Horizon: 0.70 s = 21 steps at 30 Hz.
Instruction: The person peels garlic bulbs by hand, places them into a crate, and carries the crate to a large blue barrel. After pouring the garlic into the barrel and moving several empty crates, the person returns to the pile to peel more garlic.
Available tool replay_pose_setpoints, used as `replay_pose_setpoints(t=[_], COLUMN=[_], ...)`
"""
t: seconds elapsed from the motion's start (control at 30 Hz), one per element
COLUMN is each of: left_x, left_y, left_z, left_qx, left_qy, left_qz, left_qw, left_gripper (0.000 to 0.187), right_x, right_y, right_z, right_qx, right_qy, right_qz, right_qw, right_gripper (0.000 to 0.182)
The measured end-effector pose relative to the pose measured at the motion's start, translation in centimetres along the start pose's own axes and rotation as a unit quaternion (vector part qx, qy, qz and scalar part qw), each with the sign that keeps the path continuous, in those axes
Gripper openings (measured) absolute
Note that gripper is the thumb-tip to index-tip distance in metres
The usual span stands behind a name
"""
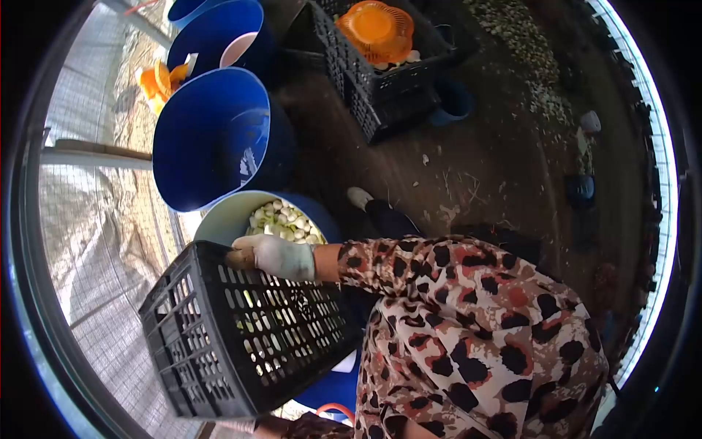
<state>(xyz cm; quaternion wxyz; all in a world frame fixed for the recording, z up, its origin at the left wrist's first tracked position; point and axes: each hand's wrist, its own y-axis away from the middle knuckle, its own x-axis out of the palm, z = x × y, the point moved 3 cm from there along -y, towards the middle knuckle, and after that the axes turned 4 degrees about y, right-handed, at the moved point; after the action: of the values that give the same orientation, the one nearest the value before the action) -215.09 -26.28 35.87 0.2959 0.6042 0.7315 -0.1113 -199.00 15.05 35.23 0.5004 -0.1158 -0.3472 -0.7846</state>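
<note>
Patterned sleeve (pixel 439 274) nearest the lens. Black slotted crate (pixel 241 351) lies between the hands, tilted; long axis appears to run from its far end toward the body. Gloved right hand (pixel 278 257) grips the crate's upper rim at a corner. Left hand (pixel 238 425) at the crate's opposite, lower edge, mostly cut off; grip cannot be told. Tub (pixel 216 219) holding pale pieces (pixel 285 218) sits just beyond the right hand, the nearer one to it.
</note>
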Motion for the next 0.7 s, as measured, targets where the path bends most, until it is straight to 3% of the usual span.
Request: replay_pose_setpoints(t=[0.03,0.1,0.13,0.17,0.2,0.23,0.27,0.3,0.43,0.5,0.6,0.63,0.67,0.7], left_x=[0.4,0.7,0.9,2.4,5.4,4.0,5.3,6.6,8.2,10.0,12.8,13.6,14.5,15.7], left_y=[-1.5,-3.6,-2.5,-1.2,5.4,-1.3,0.7,3.7,4.5,3.1,2.8,2.9,2.9,2.9], left_z=[-0.3,0.1,0.1,0.2,-5.3,3.5,0.9,-1.9,-3.3,-4.5,-6.9,-7.8,-8.4,-9.1], left_qx=[-0.011,-0.024,0.087,0.199,0.206,0.125,0.012,-0.1,0.004,0.022,0.054,0.066,0.079,0.097], left_qy=[0.021,0.019,-0.25,-0.49,-0.547,-0.224,-0.1,0.025,-0.023,-0.035,-0.034,-0.034,-0.029,-0.022], left_qz=[0.018,0.069,0.08,0.076,0.049,0.116,0.107,0.096,0.057,0.081,0.119,0.133,0.149,0.17], left_qw=[1.0,0.997,0.961,0.845,0.81,0.96,0.989,0.99,0.998,0.996,0.991,0.988,0.985,0.98], left_gripper=[0.062,0.063,0.062,0.064,0.061,0.06,0.058,0.057,0.057,0.055,0.053,0.053,0.052,0.052], right_x=[-0.3,-1.4,-3.0,-3.4,-4.6,-4.5,-4.5,-4.7,-6.1,-5.2,-6.3,-8.7,-10.8,-10.4], right_y=[0.0,-0.5,-0.6,0.7,0.6,1.3,2.7,2.5,4.8,3.5,3.9,2.0,0.5,4.3], right_z=[0.2,-3.1,-6.2,-7.4,-11.2,-12.3,-11.5,-12.4,-9.2,-8.9,-5.2,-8.2,-8.4,-1.2], right_qx=[-0.048,0.047,0.05,0.086,0.06,0.116,0.182,0.15,0.129,0.1,0.017,-0.009,-0.124,-0.114], right_qy=[-0.031,-0.031,0.109,0.054,0.05,-0.163,-0.204,-0.192,-0.212,-0.225,-0.135,-0.25,-0.518,-0.276], right_qz=[0.003,-0.046,-0.108,-0.105,-0.134,-0.091,-0.049,-0.058,-0.042,-0.054,0.033,0.067,0.313,0.04], right_qw=[0.998,0.997,0.987,0.989,0.988,0.976,0.961,0.968,0.968,0.968,0.99,0.966,0.786,0.954], right_gripper=[0.024,0.028,0.035,0.039,0.037,0.034,0.029,0.027,0.028,0.03,0.029,0.034,0.044,0.055])
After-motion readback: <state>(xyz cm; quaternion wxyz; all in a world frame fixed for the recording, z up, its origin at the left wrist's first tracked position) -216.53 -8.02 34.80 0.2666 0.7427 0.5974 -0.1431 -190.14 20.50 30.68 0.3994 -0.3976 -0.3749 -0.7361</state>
